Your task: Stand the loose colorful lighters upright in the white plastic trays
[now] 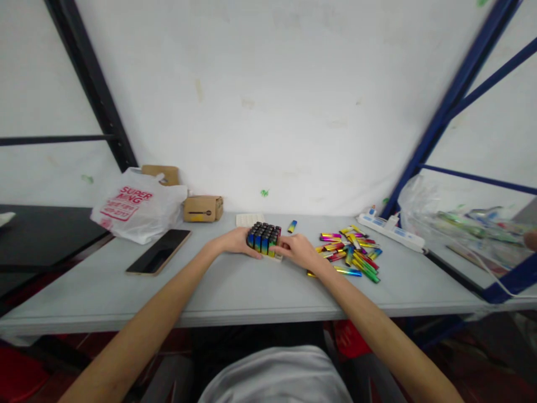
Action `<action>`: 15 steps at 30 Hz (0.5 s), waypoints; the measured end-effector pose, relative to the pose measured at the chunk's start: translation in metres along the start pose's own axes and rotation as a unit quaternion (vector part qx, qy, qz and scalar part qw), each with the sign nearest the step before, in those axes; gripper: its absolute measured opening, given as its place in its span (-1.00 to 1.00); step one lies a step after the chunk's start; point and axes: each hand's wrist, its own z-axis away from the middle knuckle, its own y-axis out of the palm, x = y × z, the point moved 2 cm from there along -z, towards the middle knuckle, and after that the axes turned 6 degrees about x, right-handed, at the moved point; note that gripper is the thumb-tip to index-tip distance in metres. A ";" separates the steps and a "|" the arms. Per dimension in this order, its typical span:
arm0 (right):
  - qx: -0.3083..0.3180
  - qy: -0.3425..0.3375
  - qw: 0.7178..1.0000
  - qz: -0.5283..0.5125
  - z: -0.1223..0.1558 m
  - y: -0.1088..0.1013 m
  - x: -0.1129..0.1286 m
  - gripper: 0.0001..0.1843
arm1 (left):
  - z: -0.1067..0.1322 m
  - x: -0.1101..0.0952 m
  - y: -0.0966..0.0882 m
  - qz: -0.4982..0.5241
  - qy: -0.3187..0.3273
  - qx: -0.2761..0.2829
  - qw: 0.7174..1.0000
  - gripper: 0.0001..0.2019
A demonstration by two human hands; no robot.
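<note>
A tight block of upright rainbow-coloured lighters (264,237) with black tops stands in the middle of the grey table (235,291). My left hand (235,242) wraps round the block's left side. My right hand (298,249) presses against its right side, fingers curled onto the lighters. Just right of my right hand lies a loose pile of several more rainbow lighters (351,253). One single lighter (292,226) lies alone behind the block.
A dark phone (159,252) lies at the left, with a white plastic bag (136,206) and small cardboard boxes (203,208) behind it. A white power strip (390,229) and a clear plastic bag (461,224) are at the right. Blue shelf posts rise at the right.
</note>
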 end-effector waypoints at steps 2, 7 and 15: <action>-0.036 0.038 0.999 0.011 0.001 -0.006 -0.011 -0.49 | 0.000 0.000 0.000 0.004 0.003 -0.001 1.000 -0.24; -0.105 0.066 0.990 0.061 -0.001 -0.005 -0.056 -0.61 | 0.001 -0.003 0.000 0.002 -0.003 -0.008 1.000 -0.20; 0.018 0.078 0.993 0.089 -0.018 0.010 -0.091 -0.64 | 0.000 -0.002 0.000 0.002 0.004 -0.007 1.000 -0.20</action>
